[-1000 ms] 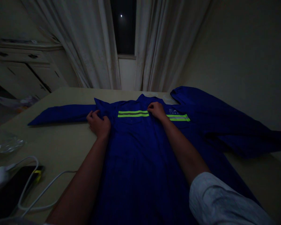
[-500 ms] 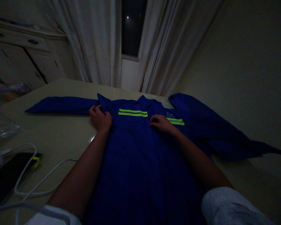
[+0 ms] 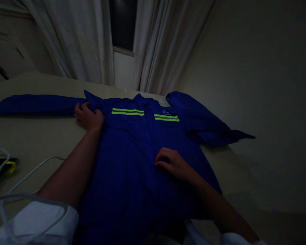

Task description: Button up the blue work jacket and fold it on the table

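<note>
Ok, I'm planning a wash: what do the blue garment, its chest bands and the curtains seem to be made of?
Blue garment: matte cloth, perhaps cotton blend, judging by its creases. Chest bands: probably reflective tape, as grey runs between vivid yellow-green. Curtains: dull, thick-looking fabric hanging in folds; fibre unclear.

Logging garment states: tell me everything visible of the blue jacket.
The blue jacket, apparently cloth, lies front up on the table, lightly wrinkled, collar farthest away, a sleeve out each side. Two yellow-green strips with grey centres cross the chest; a pale print sits above the right one. The left hand touches it by the left sleeve; the right hand is over the front, contact unclear.
</note>
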### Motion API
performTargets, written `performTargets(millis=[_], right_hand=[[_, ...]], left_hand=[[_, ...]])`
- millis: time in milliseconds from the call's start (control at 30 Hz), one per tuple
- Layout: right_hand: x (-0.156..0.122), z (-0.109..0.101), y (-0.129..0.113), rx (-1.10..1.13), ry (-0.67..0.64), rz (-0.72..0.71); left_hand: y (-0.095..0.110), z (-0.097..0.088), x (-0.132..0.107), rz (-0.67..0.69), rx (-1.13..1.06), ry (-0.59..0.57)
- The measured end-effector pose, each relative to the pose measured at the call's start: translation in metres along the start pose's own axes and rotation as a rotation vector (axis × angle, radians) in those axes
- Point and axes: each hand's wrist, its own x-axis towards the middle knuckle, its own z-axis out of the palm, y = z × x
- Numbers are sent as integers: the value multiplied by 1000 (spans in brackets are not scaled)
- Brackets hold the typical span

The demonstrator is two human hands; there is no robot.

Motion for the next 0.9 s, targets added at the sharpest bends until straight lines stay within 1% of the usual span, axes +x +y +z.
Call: performTargets(millis=[67,133,200,233,300,367,400,467,500,533,567,633,700,733,800,833,900], right_hand=[[-35,16,-15,46,20,19],[-67,36,-26,78,62,34],[-92,56,-32,50,123,20],[-101,65,-34,10,161,3],[-112,80,-34,-83,239,-24],[-114,89,-33,-113,308,-28],[-113,91,-33,-97,339,-22],[-109,93,-33,-23,403,0],[-106,93,-33,16,439,15],[-104,92,-34,49,477,34],[-102,92,-35,75,520,55],[-101,93,-37,105,604,95],[-102,98,-39,86,627,100],[-104,101,-40,53,596,74],[-109,110,-42,-42,491,-3],[-111,114,-43,-87,453,-26],[-114,120,-45,-139,450,-9]], left_hand=[[1,-5,-3,30,-4,8],[3,-12,-7,100,-21,15],[8,-19,-11,226,-33,8],[12,-22,-13,306,-29,-14],[24,-29,-22,473,-7,-98],[38,-38,-41,654,-5,-263],[44,-45,-55,747,-18,-376],[49,-65,-95,943,-49,-643],[46,-79,-119,1035,-50,-772],[38,-94,-145,1118,-30,-875],[27,-110,-171,1170,17,-919],[-2,-141,-216,1187,154,-856],[-32,-165,-244,1122,271,-757],[-44,-174,-251,1091,312,-725],[-61,-185,-255,1057,359,-695],[-64,-188,-254,1057,371,-692],[-65,-191,-252,1071,383,-701]])
